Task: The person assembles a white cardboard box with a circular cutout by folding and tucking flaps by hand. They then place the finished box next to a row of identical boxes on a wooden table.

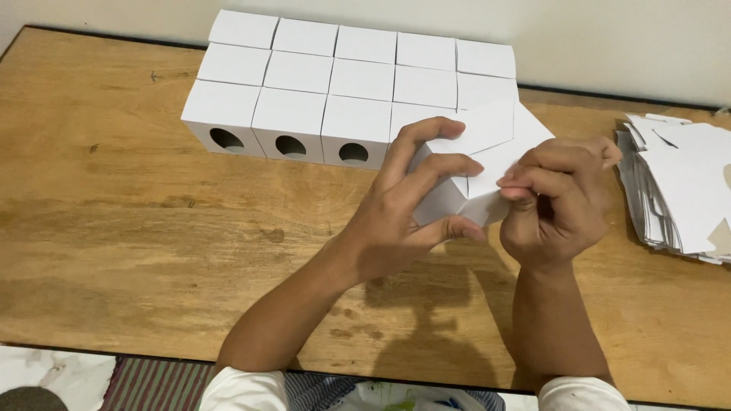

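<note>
Now I fold a white box blank (487,164), both hands pinching it. My left hand (403,221) steadies one side; my right hand (560,202) must next press the flap in, I judge.

Even, bright indoor light, soft shadows under the hands (487,205), sharp focus, slight wide-angle edge stretch.

A wooden surface (114,228) with knots and dark stains fills most of the view, its far edge against a plain pale wall (609,38). Below its near edge show pale marbled floor (53,373) and a striped mat (152,384).
</note>
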